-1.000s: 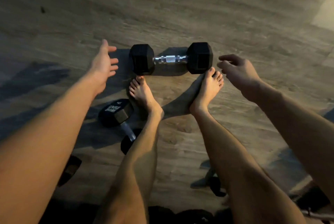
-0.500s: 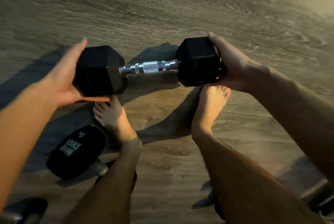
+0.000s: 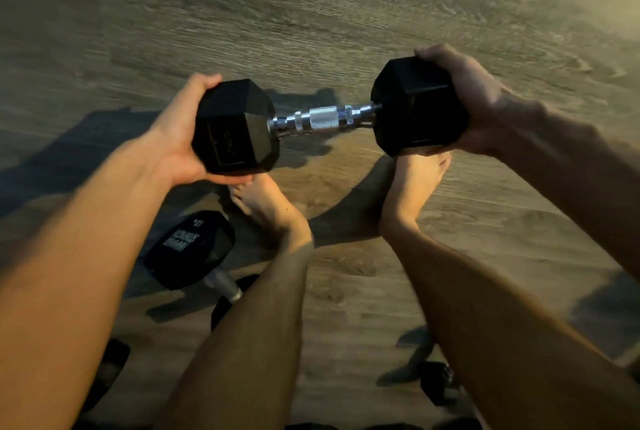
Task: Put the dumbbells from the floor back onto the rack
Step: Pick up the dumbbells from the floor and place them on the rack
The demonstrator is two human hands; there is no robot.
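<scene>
A black hex dumbbell (image 3: 322, 119) with a knurled chrome handle hangs level above the wooden floor, in front of my bare feet. My left hand (image 3: 175, 142) cups its left head from the outside and underneath. My right hand (image 3: 465, 103) wraps over its right head. A second black dumbbell (image 3: 190, 249) with white lettering on its end lies on the floor beside my left foot, its far head hidden behind my left leg. No rack is in view.
Wooden plank floor (image 3: 311, 13) stretches ahead. My bare feet (image 3: 263, 204) stand under the lifted dumbbell. Dark objects sit at the bottom left (image 3: 107, 367) and bottom right (image 3: 436, 384) near my legs; I cannot tell what they are.
Both hands went from open beside the dumbbell on the floor to gripping its two heads. The dumbbell has come up off the floor toward me.
</scene>
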